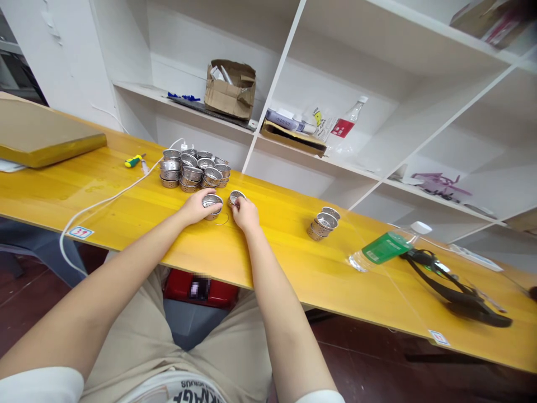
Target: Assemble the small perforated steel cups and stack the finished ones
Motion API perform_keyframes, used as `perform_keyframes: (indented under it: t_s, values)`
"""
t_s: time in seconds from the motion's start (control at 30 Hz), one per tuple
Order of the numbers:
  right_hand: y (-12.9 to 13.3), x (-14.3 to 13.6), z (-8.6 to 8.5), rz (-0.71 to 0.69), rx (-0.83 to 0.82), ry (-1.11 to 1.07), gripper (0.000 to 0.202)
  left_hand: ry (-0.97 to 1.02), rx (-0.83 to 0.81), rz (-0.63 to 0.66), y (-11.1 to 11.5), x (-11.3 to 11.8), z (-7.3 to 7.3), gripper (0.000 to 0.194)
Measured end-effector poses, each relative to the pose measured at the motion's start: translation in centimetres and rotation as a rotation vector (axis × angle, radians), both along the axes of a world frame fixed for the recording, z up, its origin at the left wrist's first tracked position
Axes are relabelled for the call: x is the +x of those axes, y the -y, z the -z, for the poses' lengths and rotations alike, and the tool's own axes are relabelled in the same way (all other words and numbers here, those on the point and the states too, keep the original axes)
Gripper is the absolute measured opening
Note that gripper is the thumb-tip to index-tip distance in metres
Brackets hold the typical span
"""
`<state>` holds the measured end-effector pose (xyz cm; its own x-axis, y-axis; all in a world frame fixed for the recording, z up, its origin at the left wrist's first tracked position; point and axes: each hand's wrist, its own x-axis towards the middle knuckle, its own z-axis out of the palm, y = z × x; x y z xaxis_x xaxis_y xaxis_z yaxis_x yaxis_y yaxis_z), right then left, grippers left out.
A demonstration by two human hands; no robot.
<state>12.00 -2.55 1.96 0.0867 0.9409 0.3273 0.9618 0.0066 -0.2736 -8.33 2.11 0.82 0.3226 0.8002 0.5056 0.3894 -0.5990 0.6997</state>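
Note:
My left hand [198, 207] is closed around the side of a small perforated metal strainer basket [213, 208], its thumb over the rim. This basket stands on the yellow table and may be stacked on a second one. Just to the right, my right hand [247, 215] grips the rim of another strainer basket [235, 195], which is partly hidden by the fingers. A thin curved wire [223, 223] lies on the table between the two hands. Behind my left hand stand several stacks of the same baskets [191, 172].
More stacked strainer baskets [324, 223] stand to the right, near a green-labelled bottle [386, 247] and a black strap [457, 291]. A screwdriver [133, 161] and white cable [113, 197] lie left of the stacks. White shelving [268, 95] rises behind the table.

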Motion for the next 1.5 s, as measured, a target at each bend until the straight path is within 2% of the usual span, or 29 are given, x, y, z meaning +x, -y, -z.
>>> perform_keyframes:
  t_s: [0.5, 0.67, 0.73, 0.8, 0.9, 1.0, 1.1, 1.2, 1.3, 1.5]
  values:
    - [0.1, -0.1, -0.2, -0.005, 0.034, -0.027, 0.016, -0.048, 0.027, 0.007, -0.5, 0.5, 0.7, 0.064]
    - [-0.1, -0.1, 0.0, -0.023, 0.103, -0.088, 0.015, -0.021, 0.031, 0.009, -0.7, 0.1, 1.0, 0.064]
    - [-0.2, -0.1, -0.1, -0.044, 0.174, -0.136, 0.014, -0.001, 0.118, -0.007, -0.6, -0.3, 0.7, 0.058]
    - [-0.3, -0.1, -0.2, -0.079, 0.281, -0.201, 0.014, -0.003, 0.275, -0.053, -0.3, -0.6, 0.1, 0.054]
    - [-0.3, -0.4, -0.6, -0.171, 0.457, -0.313, 0.018, -0.079, 0.495, -0.069, 0.2, -0.3, -1.3, 0.067]
    - [0.1, -1.1, -1.2, -0.288, 0.563, -0.393, 0.025, -0.168, 0.598, 0.013, 0.6, 1.4, -2.6, 0.085]
    - [0.6, -1.8, -1.5, -0.355, 0.63, -0.432, 0.029, -0.157, 0.628, 0.035, 0.6, 3.5, -3.3, 0.084]
    - [1.0, -2.2, -1.8, -0.373, 0.683, -0.449, 0.032, -0.14, 0.614, -0.023, 0.3, 4.9, -3.4, 0.067]
    - [1.4, -2.1, -2.1, -0.386, 0.68, -0.46, 0.035, -0.115, 0.619, -0.048, 0.2, 5.1, -3.0, 0.054]
    - [1.7, -1.7, -2.7, -0.293, 0.651, -0.592, 0.048, -0.119, 0.726, 0.044, 0.7, 4.4, -2.3, 0.056]
